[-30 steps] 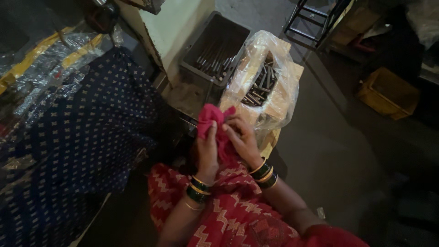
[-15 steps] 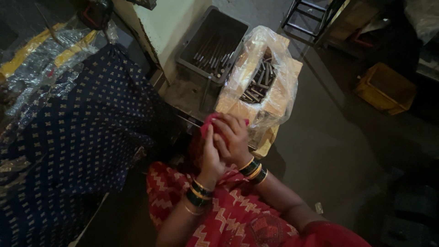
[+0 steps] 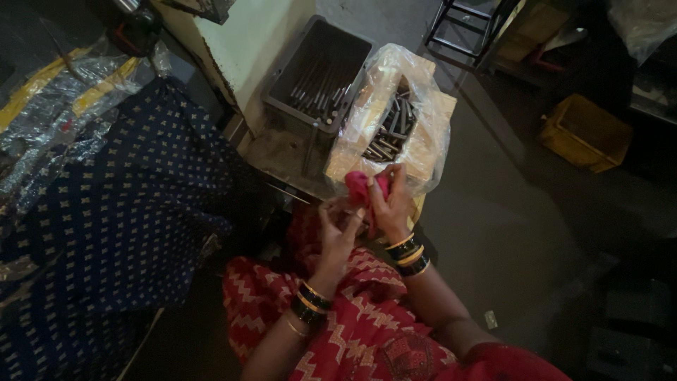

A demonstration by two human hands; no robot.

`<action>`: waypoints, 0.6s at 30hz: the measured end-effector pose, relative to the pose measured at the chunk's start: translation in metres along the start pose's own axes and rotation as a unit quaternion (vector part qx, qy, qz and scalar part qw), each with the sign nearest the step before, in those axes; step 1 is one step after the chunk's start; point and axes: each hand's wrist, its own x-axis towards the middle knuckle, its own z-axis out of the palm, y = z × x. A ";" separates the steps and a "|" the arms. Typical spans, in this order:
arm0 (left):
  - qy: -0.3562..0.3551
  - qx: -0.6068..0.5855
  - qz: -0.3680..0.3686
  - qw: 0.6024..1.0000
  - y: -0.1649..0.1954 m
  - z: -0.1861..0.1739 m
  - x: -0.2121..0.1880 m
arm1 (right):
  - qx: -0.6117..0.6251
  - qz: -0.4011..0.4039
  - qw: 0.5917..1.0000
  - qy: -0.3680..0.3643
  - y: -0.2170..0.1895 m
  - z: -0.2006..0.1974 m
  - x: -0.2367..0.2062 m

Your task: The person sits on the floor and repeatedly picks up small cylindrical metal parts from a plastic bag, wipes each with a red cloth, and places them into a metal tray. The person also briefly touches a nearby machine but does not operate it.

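Observation:
My right hand (image 3: 390, 206) grips a bunched pink cloth (image 3: 361, 187) just in front of a box lined with a clear plastic bag (image 3: 416, 120) that holds several dark metal rods (image 3: 389, 130). My left hand (image 3: 337, 231) sits close beside it, fingers curled and touching the lower part of the cloth. Both wrists wear black and gold bangles. My lap is covered in red zigzag-patterned fabric (image 3: 367, 331). Whether a rod is wrapped inside the cloth is hidden.
A grey plastic crate (image 3: 282, 95) with more metal rods stands left of the bagged box. Dark blue dotted fabric (image 3: 106, 219) lies on the left. A yellow crate (image 3: 585, 132) and a black metal frame (image 3: 465, 28) stand at the far right on the floor.
The hands have drifted slightly right and apart. The pink cloth is now bunched mainly in my right hand, with the left hand lower and looser.

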 end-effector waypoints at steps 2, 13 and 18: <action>-0.032 -0.012 0.078 0.996 0.003 0.001 0.005 | -0.016 0.001 0.999 -0.027 -0.003 0.001 -0.002; -0.021 0.273 0.162 0.948 0.051 -0.032 0.010 | -0.005 -0.191 0.947 -0.259 -0.038 -0.002 0.000; 0.030 0.060 -0.040 0.997 0.035 -0.044 0.029 | 0.091 -0.081 0.969 -0.213 -0.035 -0.004 0.006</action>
